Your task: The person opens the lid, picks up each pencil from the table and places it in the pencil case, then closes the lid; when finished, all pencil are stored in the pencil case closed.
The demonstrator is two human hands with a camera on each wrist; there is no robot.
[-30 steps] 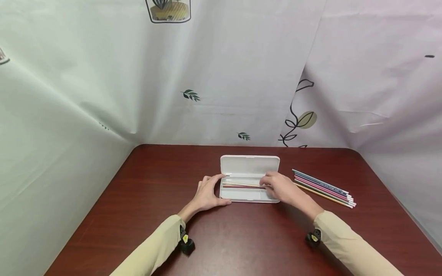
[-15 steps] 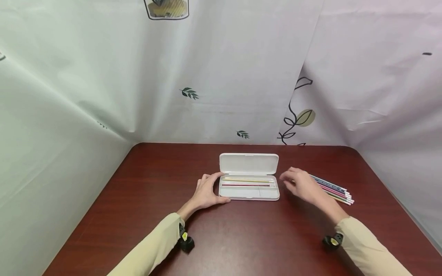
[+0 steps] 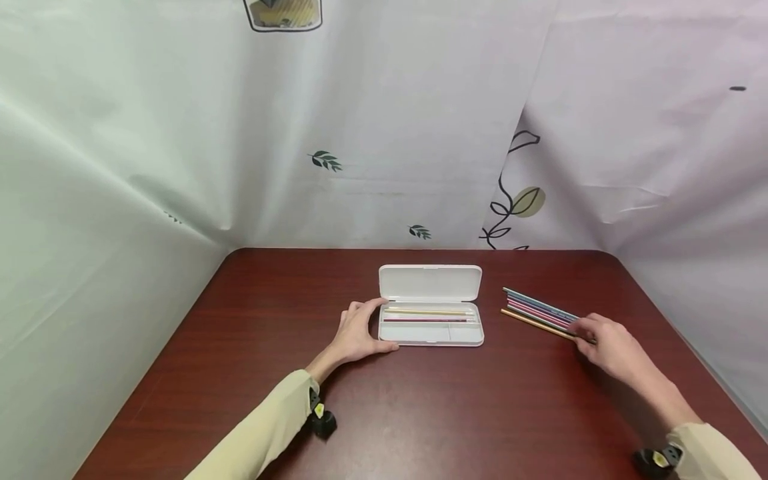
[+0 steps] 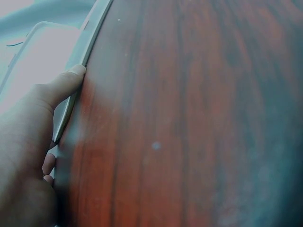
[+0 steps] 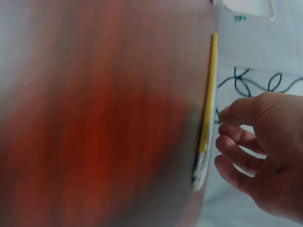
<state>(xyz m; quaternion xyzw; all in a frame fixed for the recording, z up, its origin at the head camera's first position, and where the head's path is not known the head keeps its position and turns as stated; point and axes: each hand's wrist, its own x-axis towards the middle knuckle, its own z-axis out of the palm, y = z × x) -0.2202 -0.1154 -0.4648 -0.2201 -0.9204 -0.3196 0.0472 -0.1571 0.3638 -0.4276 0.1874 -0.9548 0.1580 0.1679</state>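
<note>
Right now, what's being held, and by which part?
The left hand holds the white case by its left end. The right hand is at the loose pencils, near ends; any grip can't be told.

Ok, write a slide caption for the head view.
Left hand holds the open white case, a yellow pencil and red pencil inside; right hand at one end of loose pencils.

Soft shadows, tabletop (image 3: 420, 413) sheen, blurry wrist views
</note>
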